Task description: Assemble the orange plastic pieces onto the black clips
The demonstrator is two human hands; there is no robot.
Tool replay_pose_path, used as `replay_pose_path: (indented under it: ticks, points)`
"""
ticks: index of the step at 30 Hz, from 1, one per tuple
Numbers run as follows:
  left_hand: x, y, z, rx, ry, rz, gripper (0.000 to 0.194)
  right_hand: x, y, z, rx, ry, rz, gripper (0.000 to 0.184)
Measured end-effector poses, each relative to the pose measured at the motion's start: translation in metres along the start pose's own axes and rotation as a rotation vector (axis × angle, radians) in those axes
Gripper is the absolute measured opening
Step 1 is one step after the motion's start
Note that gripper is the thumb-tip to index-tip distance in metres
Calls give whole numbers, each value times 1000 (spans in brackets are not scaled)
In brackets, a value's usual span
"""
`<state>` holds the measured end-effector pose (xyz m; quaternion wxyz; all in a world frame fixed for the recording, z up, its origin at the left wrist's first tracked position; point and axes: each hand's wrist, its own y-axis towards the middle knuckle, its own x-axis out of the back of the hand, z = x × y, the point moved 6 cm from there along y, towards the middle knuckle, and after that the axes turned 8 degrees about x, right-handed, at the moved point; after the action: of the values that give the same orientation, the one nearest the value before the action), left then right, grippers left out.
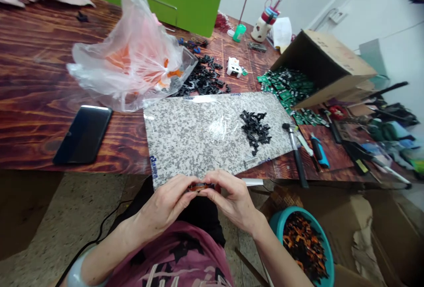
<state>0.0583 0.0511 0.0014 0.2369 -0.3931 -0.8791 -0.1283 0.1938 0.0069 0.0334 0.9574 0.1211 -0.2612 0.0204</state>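
Between my two hands, just off the table's front edge, is a small orange-and-black plastic part [200, 186]. The fingers and thumb of my left hand [168, 198] pinch its left end, while my right hand [232, 196] grips the right end. Much of the part is covered by my fingers. Beyond my hands lies a speckled grey board [185, 132]. On it rest a tangled pile of black plastic parts [255, 129] and a scatter of thin clear or metal pins [220, 128].
A phone [82, 134] and a plastic bag of orange parts [132, 62] lie left. Right are a hammer [296, 154], a blue cutter [319, 151] and a cardboard box [334, 64] spilling green circuit boards [286, 86]. A teal bucket [331, 251] of orange-black parts stands below.
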Motion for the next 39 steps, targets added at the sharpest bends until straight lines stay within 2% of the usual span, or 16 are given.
replay_pose_path:
  ticks: [2,4,6,8,11,13,14,16,18,21,25,28,32,39]
  points:
    - [1,2,8,56,-18,-38,34,19,-21,-17,-97,-36,-143,13]
    - [3,5,15,97,-61,-67,37,53,-64,-47,-272,-103,-358,19]
    - [4,7,20,122,-111,-85,32,94,-128,-81,-501,-224,-613,33]
    - [5,9,23,144,-148,-104,28,133,-205,-104,-797,-491,-817,50]
    - [6,11,25,166,-175,-130,25,167,-293,-114,-1021,-684,-925,53]
    - [4,11,26,173,-181,-133,26,178,-325,-108,-1105,-762,-953,50]
    - [4,10,26,176,-182,-133,26,182,-332,-104,-1126,-794,-961,50]
    - [3,9,27,182,-181,-136,27,188,-325,-95,-1108,-840,-966,51]
    - [3,9,28,190,-174,-143,27,192,-291,-91,-1010,-853,-946,56]
    - [4,9,30,204,-166,-156,28,189,-204,-95,-757,-775,-834,58]
    - [6,8,31,242,-205,-165,29,166,-84,-108,-482,-622,-596,42]
    - [9,6,31,281,-251,-177,31,147,-29,-115,-386,-564,-467,36]
    - [11,3,29,340,-331,-174,31,140,-7,-117,-353,-512,-404,24]
    - [10,9,21,396,-454,-86,33,150,-7,-90,-320,-340,-447,34]
